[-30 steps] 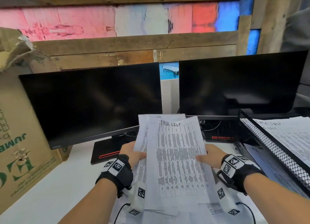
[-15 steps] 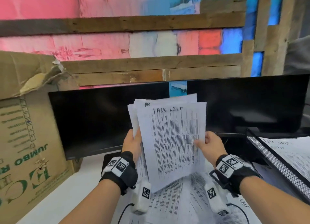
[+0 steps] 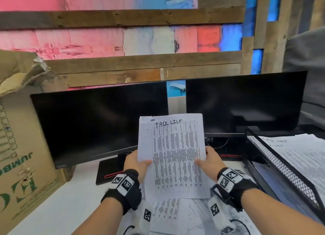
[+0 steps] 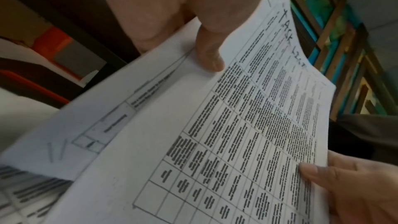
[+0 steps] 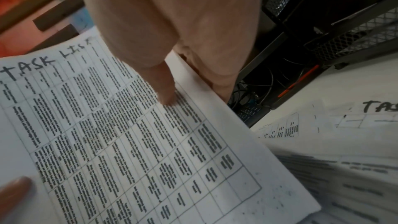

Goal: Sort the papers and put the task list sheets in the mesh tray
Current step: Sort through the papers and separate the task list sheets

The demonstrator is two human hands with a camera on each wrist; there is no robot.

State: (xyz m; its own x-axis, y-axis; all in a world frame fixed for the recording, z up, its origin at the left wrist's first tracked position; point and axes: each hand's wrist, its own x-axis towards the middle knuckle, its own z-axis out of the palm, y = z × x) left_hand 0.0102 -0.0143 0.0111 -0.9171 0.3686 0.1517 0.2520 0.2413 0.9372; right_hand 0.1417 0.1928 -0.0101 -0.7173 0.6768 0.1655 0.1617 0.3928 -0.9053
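I hold a small stack of printed sheets upright in front of the monitors; the front sheet (image 3: 173, 155) is a table headed "TASK LIST" by hand. My left hand (image 3: 139, 161) pinches the stack's left edge, thumb on the front. My right hand (image 3: 208, 161) pinches the right edge, thumb on the print. In the left wrist view the task list sheet (image 4: 247, 134) lies over another sheet (image 4: 90, 125) that sticks out behind it. The right wrist view shows the task list sheet (image 5: 129, 134) under my thumb. The black mesh tray (image 3: 281, 169) stands at right with task list sheets (image 3: 302, 157) in it.
More loose printed papers (image 3: 177, 215) lie on the white desk below my hands. Two dark monitors (image 3: 98, 125) (image 3: 246, 103) stand behind the sheets. A large cardboard box (image 3: 22, 146) stands at the left. Cables lie under the right monitor.
The sheets, lifted from the desk pile a second ago, have been squared into a neater stack and lowered slightly. Both hands keep their hold on the edges.
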